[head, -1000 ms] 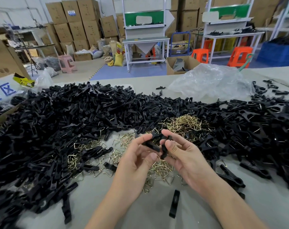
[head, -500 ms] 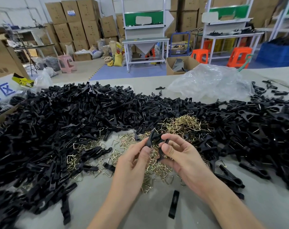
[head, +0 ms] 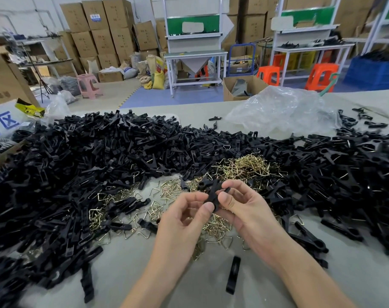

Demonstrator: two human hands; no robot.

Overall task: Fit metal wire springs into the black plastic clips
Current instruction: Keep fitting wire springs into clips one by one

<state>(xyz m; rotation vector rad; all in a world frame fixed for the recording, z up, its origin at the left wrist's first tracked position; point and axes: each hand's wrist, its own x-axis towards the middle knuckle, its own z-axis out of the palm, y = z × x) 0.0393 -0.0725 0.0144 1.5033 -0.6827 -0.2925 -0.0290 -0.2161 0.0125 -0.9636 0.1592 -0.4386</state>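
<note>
Both my hands meet above the table's middle and pinch one black plastic clip [head: 212, 191] between them. My left hand [head: 184, 221] holds its lower end with thumb and forefinger. My right hand [head: 244, 210] grips its upper part, thumb on the front. The clip's halves stand crossed and nearly upright. Whether a spring sits in it, I cannot tell. Brass-coloured wire springs [head: 246, 165] lie heaped just beyond my hands, and more springs [head: 215, 225] are scattered beneath them. A broad pile of black clip parts [head: 82, 165] covers the left and far side.
More black clips [head: 353, 174] are piled at the right. A single clip piece [head: 233, 274] lies on the grey table [head: 189, 283] near me. A crumpled clear plastic bag [head: 280, 110] sits at the far right. A cardboard box [head: 2, 85] stands at the left edge.
The clip has turned from lying across my fingers to standing nearly upright. Both hands have shifted slightly and regripped it closer together.
</note>
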